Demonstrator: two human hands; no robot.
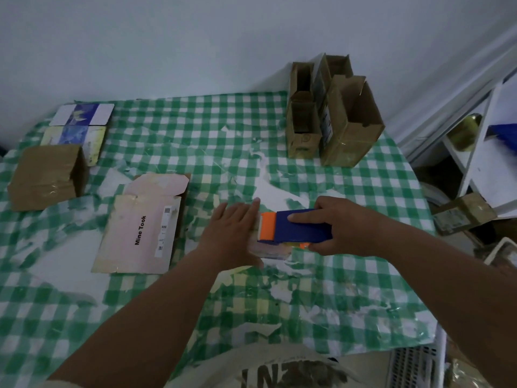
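A blue and orange tape dispenser (296, 226) lies across the top of a small pale box (270, 252) near the middle of the table. My right hand (344, 226) grips the dispenser's blue body, index finger stretched along its top. My left hand (233, 233) lies flat with straight fingers on the left part of the same box, covering most of it. The orange end of the dispenser sits right beside my left fingers.
A pink flattened carton (140, 231) marked "Mine Took" lies to the left. A brown box (46, 177) and blue-white cartons (81, 123) sit at far left. Open brown boxes (344, 121) stand at the back right. The green checked tablecloth (195, 135) is torn. A white shelf (481, 152) stands right.
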